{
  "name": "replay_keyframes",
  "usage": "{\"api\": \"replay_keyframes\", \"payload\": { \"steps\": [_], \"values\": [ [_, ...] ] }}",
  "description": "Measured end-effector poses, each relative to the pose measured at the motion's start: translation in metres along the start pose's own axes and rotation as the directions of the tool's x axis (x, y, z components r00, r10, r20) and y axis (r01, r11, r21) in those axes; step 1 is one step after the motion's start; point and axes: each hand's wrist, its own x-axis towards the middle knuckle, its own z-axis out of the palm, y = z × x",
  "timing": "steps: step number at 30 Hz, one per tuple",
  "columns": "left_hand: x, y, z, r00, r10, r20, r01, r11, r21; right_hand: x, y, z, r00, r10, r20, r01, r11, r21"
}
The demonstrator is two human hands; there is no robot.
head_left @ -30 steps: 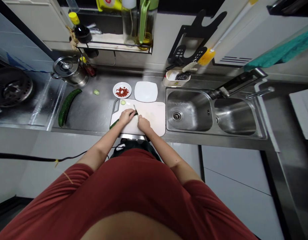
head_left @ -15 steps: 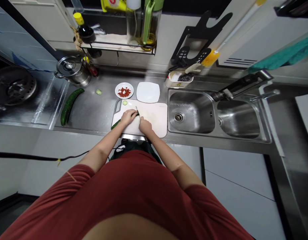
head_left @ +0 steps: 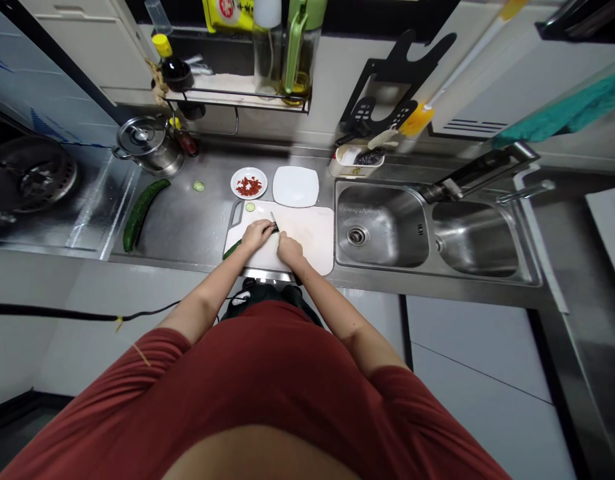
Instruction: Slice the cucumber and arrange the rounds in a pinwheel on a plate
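Versus the earlier frames, little change: view shifted slightly, more yellow packet [head_left: 230,15] at top, both hands about the same place over the white rectangular cutting board [head_left: 312,230]. Left hand [head_left: 257,235]: reaches in from the left, palm down, fingers bent over the dark green cucumber [head_left: 232,249]; grip closed on it, exact finger spacing too small to tell. Cucumber lies slantwise on the board, near end showing beside the left wrist, dark far end by the fingertips. Right hand [head_left: 290,251]: forearm angled in from the right, grip closed in a fist on the thin-bladed knife [head_left: 274,218], handle hidden, blade up against the cucumber's far end. Pale green round slice [head_left: 250,207] near the board's grey handle. Desk is brushed stainless steel [head_left: 187,223]. Behind the board, side by side: small round white plate [head_left: 235,189] with chopped red pieces [head_left: 248,186], then white rounded-square plate [head_left: 296,187]. Left part: long curved green cucumber [head_left: 140,215], second pale slice [head_left: 198,186], lidded steel pot [head_left: 154,150], black-ringed stove burner [head_left: 37,175] past it. Right part: double steel sink [head_left: 382,257] with faucet [head_left: 487,172], cream utensil caddy [head_left: 344,169] behind. Wall carries a bottle shelf [head_left: 227,95], black rack [head_left: 387,87], teal cloth [head_left: 562,110].
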Motion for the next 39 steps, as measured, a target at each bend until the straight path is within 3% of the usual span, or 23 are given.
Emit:
{"api": "replay_keyframes", "payload": {
  "steps": [9, 27, 39],
  "values": [
    [0.000, 0.003, -0.002, 1.000, -0.011, 0.017, 0.011, 1.000, -0.009, -0.019, 0.006, 0.008, 0.999, 0.027, 0.032, -0.026, 0.999, -0.032],
    [0.000, 0.001, 0.000, 1.000, 0.001, 0.005, -0.001, 1.000, 0.012, 0.008, -0.006, -0.007, 1.000, 0.008, -0.002, -0.008, 1.000, 0.011],
    [0.000, 0.001, 0.000, 1.000, -0.017, 0.018, 0.018, 1.000, -0.017, -0.020, 0.007, 0.010, 1.000, 0.021, 0.008, -0.021, 0.999, -0.036]
  ]
}}
